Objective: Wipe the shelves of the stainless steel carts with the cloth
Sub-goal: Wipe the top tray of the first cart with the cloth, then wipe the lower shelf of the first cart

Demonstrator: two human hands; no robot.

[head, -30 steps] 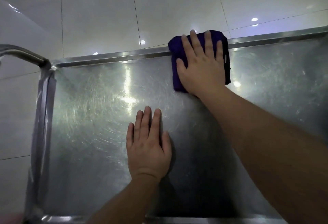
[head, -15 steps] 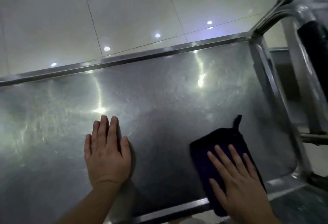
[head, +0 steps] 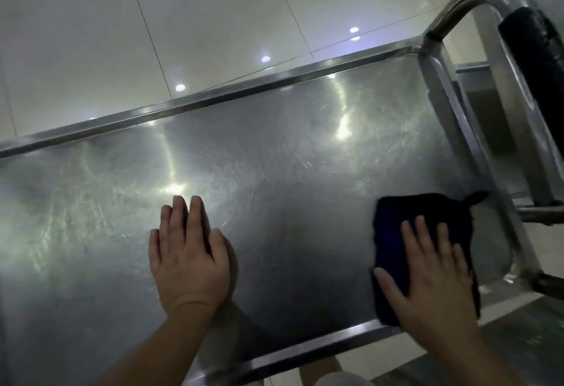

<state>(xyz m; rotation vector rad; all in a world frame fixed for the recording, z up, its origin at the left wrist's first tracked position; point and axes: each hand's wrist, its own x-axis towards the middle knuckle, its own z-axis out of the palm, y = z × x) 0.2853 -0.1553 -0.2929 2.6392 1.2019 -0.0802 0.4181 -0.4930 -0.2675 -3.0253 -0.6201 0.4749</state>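
Head view shows my right hand (head: 427, 275) pressing flat, fingers spread, on the dark blue cloth (head: 393, 233) — near the shelf's right end, its lower edge reaching the front rim. My left hand (head: 187, 254) lies palm-down, fingers straight, on the bare shelf (head: 290, 171), well apart from the cloth. Beyond the cloth rises the cart's steel frame (head: 451, 104) — pale floor tiles (head: 183, 19) behind.

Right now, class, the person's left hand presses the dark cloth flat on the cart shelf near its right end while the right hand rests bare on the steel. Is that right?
Not quite: the hands are swapped. The head view shows the right hand pressing the cloth flat on the shelf near its right end, while the left hand rests bare on the steel.
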